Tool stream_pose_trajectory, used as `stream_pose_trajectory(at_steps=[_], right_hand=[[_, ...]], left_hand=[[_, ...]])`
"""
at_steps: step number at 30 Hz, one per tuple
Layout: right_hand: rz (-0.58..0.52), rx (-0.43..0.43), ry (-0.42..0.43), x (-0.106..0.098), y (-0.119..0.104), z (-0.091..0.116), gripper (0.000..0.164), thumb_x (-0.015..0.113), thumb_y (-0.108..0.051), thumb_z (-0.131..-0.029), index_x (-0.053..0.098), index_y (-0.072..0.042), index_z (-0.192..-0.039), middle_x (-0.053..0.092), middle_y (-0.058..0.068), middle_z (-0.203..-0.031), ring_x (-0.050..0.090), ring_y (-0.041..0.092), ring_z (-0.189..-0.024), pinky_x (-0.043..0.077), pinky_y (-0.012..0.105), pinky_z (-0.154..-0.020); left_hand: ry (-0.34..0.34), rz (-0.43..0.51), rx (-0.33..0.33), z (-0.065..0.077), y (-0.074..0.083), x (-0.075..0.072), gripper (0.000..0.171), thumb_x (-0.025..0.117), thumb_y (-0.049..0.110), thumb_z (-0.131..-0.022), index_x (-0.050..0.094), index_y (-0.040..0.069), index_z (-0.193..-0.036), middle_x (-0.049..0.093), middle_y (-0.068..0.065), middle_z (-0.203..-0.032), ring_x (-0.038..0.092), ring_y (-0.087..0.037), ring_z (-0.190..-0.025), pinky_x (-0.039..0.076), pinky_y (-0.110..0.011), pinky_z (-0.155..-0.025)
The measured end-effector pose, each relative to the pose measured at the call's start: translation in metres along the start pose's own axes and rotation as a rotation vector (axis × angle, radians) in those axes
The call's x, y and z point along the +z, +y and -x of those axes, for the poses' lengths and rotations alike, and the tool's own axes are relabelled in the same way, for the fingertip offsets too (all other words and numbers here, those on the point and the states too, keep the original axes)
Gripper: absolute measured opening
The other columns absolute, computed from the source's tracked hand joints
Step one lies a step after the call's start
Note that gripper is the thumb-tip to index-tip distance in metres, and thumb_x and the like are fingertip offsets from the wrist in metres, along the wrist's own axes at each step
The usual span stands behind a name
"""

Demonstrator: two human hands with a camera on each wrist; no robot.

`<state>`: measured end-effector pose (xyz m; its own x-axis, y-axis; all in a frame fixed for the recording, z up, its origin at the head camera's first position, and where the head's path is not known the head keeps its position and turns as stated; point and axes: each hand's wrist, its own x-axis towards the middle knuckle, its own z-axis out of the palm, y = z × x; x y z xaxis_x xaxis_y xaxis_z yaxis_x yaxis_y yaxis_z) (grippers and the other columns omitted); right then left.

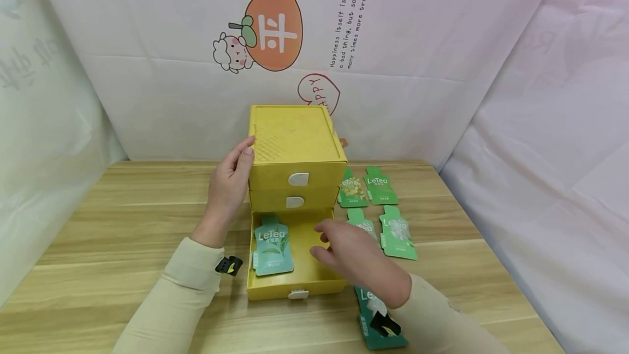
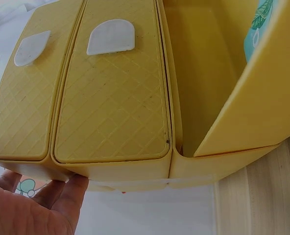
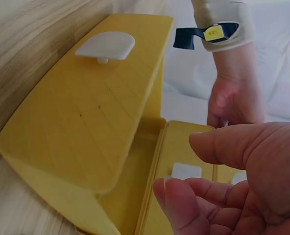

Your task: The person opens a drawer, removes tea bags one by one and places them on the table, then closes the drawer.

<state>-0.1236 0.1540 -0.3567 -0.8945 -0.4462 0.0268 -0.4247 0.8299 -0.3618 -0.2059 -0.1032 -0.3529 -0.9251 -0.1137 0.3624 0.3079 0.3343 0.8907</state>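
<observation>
A yellow three-drawer box [image 1: 297, 135] stands on the table with its bottom drawer [image 1: 314, 272] pulled out. Against the left side of its upper part rests my left hand [image 1: 230, 184], fingertips at the top edge; in the left wrist view its fingers [image 2: 71, 200] touch the side wall. In the open drawer lies a teal LeTea pouch [image 1: 273, 247], at the left. My right hand [image 1: 356, 253] hovers over the drawer's right side with nothing in it. The right wrist view shows its thumb [image 3: 223, 144] and bent forefinger apart, near the drawer's front.
To the right of the box lie several green pouches, among them one at the back [image 1: 380, 187] and one farther right [image 1: 398, 234]. A dark green pouch [image 1: 378, 337] lies nearer, partly under the right wrist. White printed cloth [image 1: 196, 108] hangs behind the table.
</observation>
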Motion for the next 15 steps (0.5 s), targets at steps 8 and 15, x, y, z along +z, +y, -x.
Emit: stream_pose_trajectory(at_steps=[8,15], right_hand=[[0.014,-0.021,-0.097,0.009,-0.008,-0.016,0.043,0.069,-0.029,-0.101,0.065,-0.002,-0.135,0.076,0.009,-0.112,0.072,0.021,-0.096,0.059,0.037,-0.079],[-0.044,-0.026,-0.212,0.021,-0.012,-0.029,0.05,0.066,-0.03,-0.101,0.06,0.001,-0.141,0.075,0.014,-0.121,0.072,0.024,-0.106,0.059,0.038,-0.083]], left_hand=[[0.007,0.001,0.001,0.0,-0.001,0.0,0.052,0.04,0.055,-0.11,0.055,0.03,-0.153,0.052,0.006,-0.158,0.046,-0.018,-0.148,0.04,-0.048,-0.119],[0.003,0.005,0.003,-0.001,-0.002,0.0,0.05,0.041,0.053,-0.111,0.055,0.03,-0.153,0.052,0.006,-0.157,0.046,-0.018,-0.148,0.04,-0.048,-0.119]])
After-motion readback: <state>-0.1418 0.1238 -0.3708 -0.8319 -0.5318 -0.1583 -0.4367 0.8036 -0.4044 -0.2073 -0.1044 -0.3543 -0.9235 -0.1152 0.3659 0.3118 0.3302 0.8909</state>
